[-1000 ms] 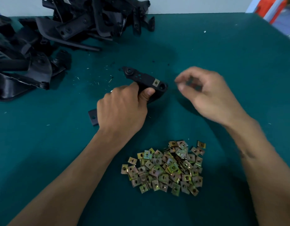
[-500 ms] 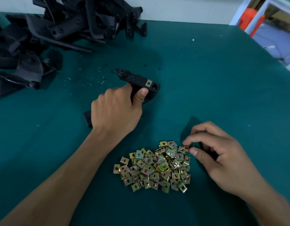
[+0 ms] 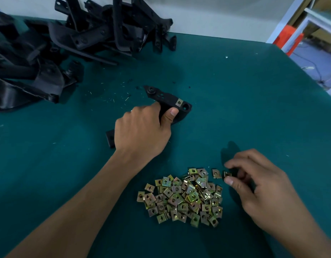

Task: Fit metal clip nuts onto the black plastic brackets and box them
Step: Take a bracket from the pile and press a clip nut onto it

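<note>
My left hand (image 3: 142, 131) grips a black plastic bracket (image 3: 166, 98) lying on the green table, thumb pressed on its near side. One brass-coloured clip nut (image 3: 179, 102) sits fitted on the bracket's right end. A heap of loose clip nuts (image 3: 183, 196) lies in front of me. My right hand (image 3: 257, 185) is at the heap's upper right edge and pinches a single clip nut (image 3: 227, 174) between thumb and fingers. Another stray nut (image 3: 215, 173) lies just left of it.
A big pile of black plastic brackets (image 3: 68, 43) fills the table's far left corner. Small shavings (image 3: 112, 98) are scattered behind the held bracket. The table's right edge (image 3: 309, 75) drops to a floor with shelving and an orange object (image 3: 287, 39).
My right hand came down from beside the bracket's right end to the nut heap and picked one nut off its edge. My left hand stays on the bracket.
</note>
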Tool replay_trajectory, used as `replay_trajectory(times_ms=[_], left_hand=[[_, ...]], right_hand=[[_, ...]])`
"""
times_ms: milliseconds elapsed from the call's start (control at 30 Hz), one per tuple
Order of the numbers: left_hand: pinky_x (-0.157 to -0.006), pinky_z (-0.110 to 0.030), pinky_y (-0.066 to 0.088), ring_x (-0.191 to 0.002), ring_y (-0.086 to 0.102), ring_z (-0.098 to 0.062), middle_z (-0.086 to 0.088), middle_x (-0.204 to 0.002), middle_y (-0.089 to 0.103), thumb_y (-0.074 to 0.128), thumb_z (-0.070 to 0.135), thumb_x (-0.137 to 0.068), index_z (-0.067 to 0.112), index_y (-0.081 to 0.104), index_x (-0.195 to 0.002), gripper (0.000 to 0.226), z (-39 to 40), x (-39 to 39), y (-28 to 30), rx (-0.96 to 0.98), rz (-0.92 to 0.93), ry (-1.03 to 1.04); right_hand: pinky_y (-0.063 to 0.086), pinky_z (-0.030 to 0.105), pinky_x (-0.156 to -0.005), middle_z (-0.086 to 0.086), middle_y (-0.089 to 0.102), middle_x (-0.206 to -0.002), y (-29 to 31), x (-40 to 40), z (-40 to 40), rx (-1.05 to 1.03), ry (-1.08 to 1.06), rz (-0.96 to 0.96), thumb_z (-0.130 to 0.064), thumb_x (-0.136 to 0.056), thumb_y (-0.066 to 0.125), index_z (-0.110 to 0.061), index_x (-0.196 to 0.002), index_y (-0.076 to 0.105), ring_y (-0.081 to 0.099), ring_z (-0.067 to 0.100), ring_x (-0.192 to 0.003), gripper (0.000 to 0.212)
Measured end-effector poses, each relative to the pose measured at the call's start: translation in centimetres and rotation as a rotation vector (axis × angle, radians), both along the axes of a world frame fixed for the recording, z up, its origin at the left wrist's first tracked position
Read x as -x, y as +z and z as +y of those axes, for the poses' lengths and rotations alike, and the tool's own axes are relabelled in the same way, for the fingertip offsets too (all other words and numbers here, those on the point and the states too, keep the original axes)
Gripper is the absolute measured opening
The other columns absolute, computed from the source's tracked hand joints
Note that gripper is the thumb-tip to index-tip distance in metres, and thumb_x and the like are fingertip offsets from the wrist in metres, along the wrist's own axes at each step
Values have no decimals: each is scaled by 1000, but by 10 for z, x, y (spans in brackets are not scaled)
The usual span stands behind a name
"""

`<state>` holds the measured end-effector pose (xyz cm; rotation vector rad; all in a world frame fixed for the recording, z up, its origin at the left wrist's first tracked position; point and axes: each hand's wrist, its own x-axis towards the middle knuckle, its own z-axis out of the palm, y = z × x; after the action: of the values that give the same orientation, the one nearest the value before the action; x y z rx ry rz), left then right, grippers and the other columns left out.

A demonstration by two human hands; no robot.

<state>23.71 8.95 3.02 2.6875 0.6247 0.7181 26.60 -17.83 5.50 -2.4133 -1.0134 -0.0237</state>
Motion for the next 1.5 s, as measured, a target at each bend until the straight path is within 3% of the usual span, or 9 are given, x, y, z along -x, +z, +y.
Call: replay_trajectory(times_ms=[133, 333, 433, 567, 767, 900, 1000, 1300, 1500], left_hand=[[-48, -29, 14, -53, 33, -28, 9, -58, 29, 26, 67, -99, 24, 39, -75, 51, -1, 0, 0, -6, 9, 1], [-49, -30, 13, -52, 28, -24, 10, -58, 27, 26, 67, -97, 24, 38, -74, 50, -2, 0, 1, -13, 26, 4], [-50, -32, 18, -56, 37, -28, 9, -59, 30, 25, 67, -98, 24, 41, -76, 51, -1, 0, 1, -13, 41, 4], [-48, -31, 16, -55, 38, -28, 9, -59, 31, 20, 69, -97, 24, 42, -78, 53, -3, -1, 2, -19, 47, -2], [-49, -31, 16, -57, 38, -25, 4, -69, 47, 20, 68, -98, 24, 39, -78, 52, -1, 0, 3, -38, 32, -112], [-52, -32, 22, -60, 49, -28, 0, -76, 61, 19, 69, -98, 24, 46, -82, 55, -4, 3, 3, -71, 49, -181], [-53, -33, 25, -68, 63, -31, 0, -81, 65, 18, 69, -98, 22, 60, -92, 64, -6, 2, 3, -124, 63, -198], [-54, -33, 28, -71, 64, -32, 1, -81, 64, 25, 69, -99, 23, 63, -101, 60, -6, 1, 6, -121, 56, -209], [-53, -32, 27, -72, 65, -33, 1, -83, 66, 24, 70, -97, 23, 65, -98, 63, -5, 2, 8, -126, 57, -205]], right_hand=[[56, 42, -60, 2, 62, -89, -2, 6, 7, 146, -50, -198, 5, -81, 76, -6, -87, 69, 61, 28, -67, 15], [52, 45, -46, 6, 56, -74, 8, -4, 20, 339, -9, -264, 5, -82, 73, -5, -83, 65, 54, 33, -52, 13], [53, 45, -52, 2, 57, -76, 18, -16, 27, 330, 66, -193, -10, -92, 63, -9, -87, 67, 57, 30, -56, 7], [53, 36, -58, -10, 61, -76, 27, -27, 24, 269, 139, -46, -5, -86, 72, -20, -86, 73, 57, 12, -61, 16], [46, 13, -64, -5, 68, -81, 31, -66, 45, -157, 17, 279, -5, -98, 60, -31, -98, 78, 65, 11, -67, 31], [58, 27, -82, 2, 76, -85, 29, -75, 89, -611, -22, 499, 6, -94, 66, -18, -93, 75, 70, 15, -84, 25], [58, 31, -86, 2, 79, -89, 24, -71, 118, -736, 20, 472, 2, -87, 74, -19, -94, 75, 74, 19, -91, 22], [51, 26, -46, 17, 78, -90, 10, -53, 145, -1061, -53, 851, 4, -85, 75, -4, -93, 71, 76, 26, -80, 12], [41, 24, -44, 9, 72, -69, 3, -51, 148, -1089, -59, 855, 5, -89, 71, -7, -84, 73, 63, 20, -63, 13]])
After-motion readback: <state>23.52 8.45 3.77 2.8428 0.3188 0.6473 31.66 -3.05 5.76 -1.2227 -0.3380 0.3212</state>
